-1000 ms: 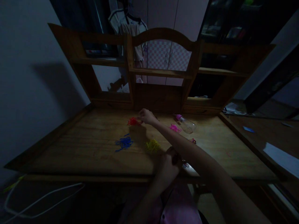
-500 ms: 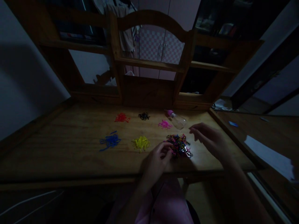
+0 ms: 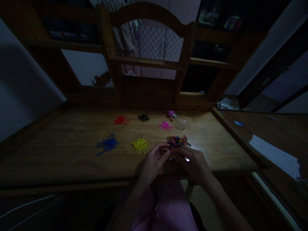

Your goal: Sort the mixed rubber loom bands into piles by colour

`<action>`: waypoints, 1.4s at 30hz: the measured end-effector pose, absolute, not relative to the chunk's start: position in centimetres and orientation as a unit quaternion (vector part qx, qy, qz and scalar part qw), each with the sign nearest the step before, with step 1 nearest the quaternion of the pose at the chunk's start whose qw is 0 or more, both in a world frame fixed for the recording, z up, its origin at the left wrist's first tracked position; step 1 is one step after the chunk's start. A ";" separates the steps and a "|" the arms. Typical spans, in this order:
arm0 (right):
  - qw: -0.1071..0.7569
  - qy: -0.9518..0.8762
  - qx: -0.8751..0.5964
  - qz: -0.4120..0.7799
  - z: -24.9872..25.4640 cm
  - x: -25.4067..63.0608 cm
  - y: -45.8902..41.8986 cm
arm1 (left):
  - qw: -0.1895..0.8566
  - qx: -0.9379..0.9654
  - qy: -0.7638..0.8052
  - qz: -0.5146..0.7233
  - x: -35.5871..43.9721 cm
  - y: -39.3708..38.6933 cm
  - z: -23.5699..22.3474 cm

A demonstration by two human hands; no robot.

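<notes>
A mixed pile of coloured rubber bands (image 3: pixel 178 141) lies on the wooden desk, partly covered by my hands. My left hand (image 3: pixel 155 158) is at the pile's left edge, thumb and fingers pinched together on a small pink rubber band, its outline hard to see in the dim light. From the right, my right hand (image 3: pixel 192 160) reaches across the pile's near side, its fingertips closed and meeting the left ones; what they hold is hidden. To the left lie yellow bands (image 3: pixel 140 146) and blue bands (image 3: pixel 108 143). Farther back are red bands (image 3: pixel 120 120), black bands (image 3: pixel 143 117) and pink bands (image 3: pixel 165 125).
A clear bottle with a pink cap (image 3: pixel 179 122) lies on its side behind the pile. The wooden desk (image 3: pixel 79 134) has a shelf frame (image 3: pixel 146 65) along its back. On the side surface at right are a white paper (image 3: pixel 274 155) and a small blue packet (image 3: pixel 239 123).
My right hand has come left and down from beside the pile to meet my left hand. My left hand stays at the pile's edge. The whole view has shifted slightly.
</notes>
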State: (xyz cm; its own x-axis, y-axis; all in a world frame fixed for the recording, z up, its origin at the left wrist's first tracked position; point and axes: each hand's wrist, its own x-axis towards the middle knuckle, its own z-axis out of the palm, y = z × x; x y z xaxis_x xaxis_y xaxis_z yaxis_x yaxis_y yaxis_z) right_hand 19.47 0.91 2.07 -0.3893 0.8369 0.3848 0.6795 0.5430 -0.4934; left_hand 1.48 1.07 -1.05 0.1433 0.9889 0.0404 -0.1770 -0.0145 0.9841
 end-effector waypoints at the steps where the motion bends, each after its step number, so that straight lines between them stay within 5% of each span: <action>1: 0.314 -0.816 -0.470 0.124 2.3 19.6 1.6 | 0.567 0.494 0.414 0.514 1.5 1.1 -1.0; 15: 0.332 -0.786 -0.512 0.102 5.3 19.5 8.6 | 0.559 0.466 0.431 0.534 1.1 0.9 -0.7; 22: 0.255 -0.845 -0.429 0.192 5.1 21.0 2.7 | 0.582 0.430 0.420 0.548 1.1 1.3 -0.8; 30: 0.189 -0.877 -0.423 0.131 2.9 18.4 2.9 | 0.569 0.428 0.424 0.560 0.9 1.0 -0.9; 42: 0.320 -0.802 -0.447 0.233 2.8 19.7 3.5 | 0.577 0.422 0.416 0.562 0.9 1.0 -0.7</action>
State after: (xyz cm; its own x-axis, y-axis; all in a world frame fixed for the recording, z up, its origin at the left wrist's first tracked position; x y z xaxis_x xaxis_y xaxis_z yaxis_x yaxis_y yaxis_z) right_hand 19.66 3.51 2.81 -0.3955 0.8666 0.3042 0.5683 0.4911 -0.6602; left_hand 0.94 0.98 -0.71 0.0211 0.9998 -0.0066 -0.2976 0.0126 0.9546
